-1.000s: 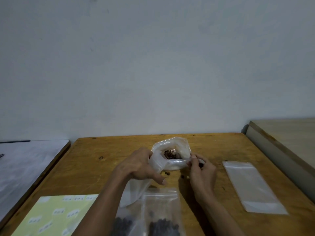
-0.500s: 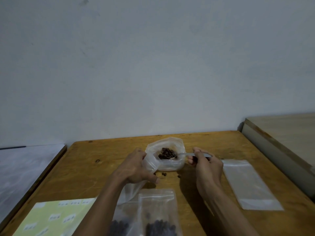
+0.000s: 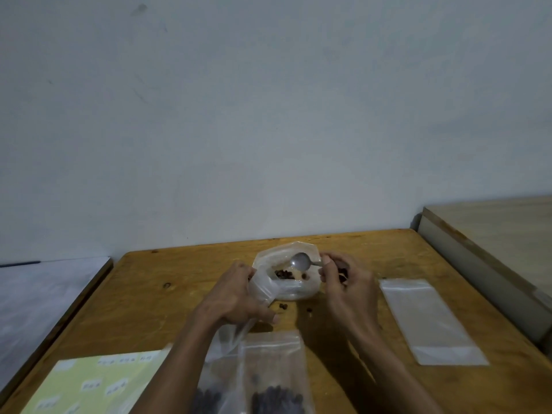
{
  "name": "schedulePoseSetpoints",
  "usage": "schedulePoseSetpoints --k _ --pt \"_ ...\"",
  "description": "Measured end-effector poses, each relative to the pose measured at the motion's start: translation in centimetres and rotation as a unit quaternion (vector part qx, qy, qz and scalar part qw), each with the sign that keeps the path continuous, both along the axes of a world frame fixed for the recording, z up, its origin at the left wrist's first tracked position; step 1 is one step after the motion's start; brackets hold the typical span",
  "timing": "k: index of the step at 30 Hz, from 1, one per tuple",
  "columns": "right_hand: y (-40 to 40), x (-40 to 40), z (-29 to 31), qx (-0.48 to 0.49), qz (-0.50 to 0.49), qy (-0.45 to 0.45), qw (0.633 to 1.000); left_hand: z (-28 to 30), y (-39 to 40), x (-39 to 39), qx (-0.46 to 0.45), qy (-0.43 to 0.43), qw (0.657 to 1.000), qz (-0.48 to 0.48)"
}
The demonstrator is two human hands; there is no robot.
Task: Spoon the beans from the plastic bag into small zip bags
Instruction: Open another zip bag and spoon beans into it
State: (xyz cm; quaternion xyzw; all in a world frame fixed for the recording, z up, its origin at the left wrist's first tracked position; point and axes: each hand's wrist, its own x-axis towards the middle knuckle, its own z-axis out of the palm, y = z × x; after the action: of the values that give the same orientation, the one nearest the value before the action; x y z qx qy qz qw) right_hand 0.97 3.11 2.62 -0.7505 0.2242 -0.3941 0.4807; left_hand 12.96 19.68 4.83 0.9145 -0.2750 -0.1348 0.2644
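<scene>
Spoon (image 3: 301, 261) now emptied, lifted over bag (image 3: 286, 271) mouth; handle runs right into right hand (image 3: 346, 282) pinch. Left hand (image 3: 239, 297) grips bag.

Two bare arms come up from the bottom of the picture. The left hand (image 3: 239, 297) and the right hand (image 3: 348, 286) have nothing on them: no gloves, rings or watch show. No sleeves show, so both forearms are bare down to the picture's edge. The nails are short and plain.
</scene>
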Motion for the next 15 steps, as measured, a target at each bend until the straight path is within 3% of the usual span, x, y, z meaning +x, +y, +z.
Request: schedulePoseSetpoints --k 4,9,15 --pt "0.3 0.9 -2.5 0.034 -0.022 0.037 0.998 0.3 -0.1 -0.1 -0.016 -0.014 1.000 -0.013" --pt "1.1 2.5 -3.3 0.306 -0.053 -0.007 0.950 1.2 -0.2 -0.1 -0.031 -0.029 0.998 -0.037" --pt "0.0 2.2 -2.8 0.382 -0.077 -0.055 0.919 0.8 0.3 0.5 0.037 -0.021 0.999 -0.019"
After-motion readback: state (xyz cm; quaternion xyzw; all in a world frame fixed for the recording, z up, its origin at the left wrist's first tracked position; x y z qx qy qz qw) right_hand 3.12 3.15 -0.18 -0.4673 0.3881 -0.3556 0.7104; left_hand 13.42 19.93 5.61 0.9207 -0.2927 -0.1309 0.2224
